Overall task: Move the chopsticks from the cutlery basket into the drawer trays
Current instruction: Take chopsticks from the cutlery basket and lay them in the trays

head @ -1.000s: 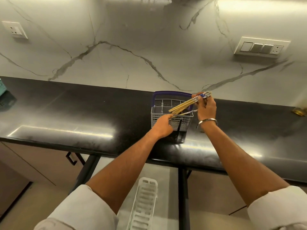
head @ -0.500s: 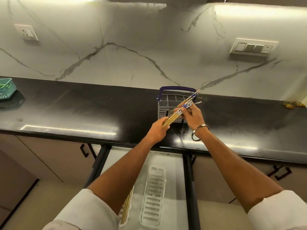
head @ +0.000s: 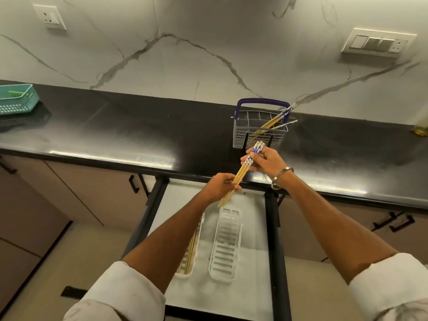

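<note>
**Partway through the transfer**

At lower centre of the frame, the open white-lined drawer (head: 254, 262) holds two white slotted plastic trays: the left tray (head: 185, 273) has chopsticks, the right tray (head: 225, 249) looks bare. Above it, our left hand (head: 221, 185) and right hand (head: 266, 162) pinch a bundle of bamboo chopsticks with blue-patterned tops (head: 243, 171). Further back, the grey wire cutlery basket with a purple handle (head: 259, 135) keeps several more chopsticks (head: 275, 121).

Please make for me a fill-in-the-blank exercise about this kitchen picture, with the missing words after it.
1. Both hands, the left hand and the right hand, hold one bundle of ____.
2. The cutlery basket stands on the ____ countertop.
3. The cutlery basket has a ____ handle.
4. The right drawer tray holds no chopsticks, but the ____ drawer tray does.

Missing words: chopsticks; black; purple; left
</note>
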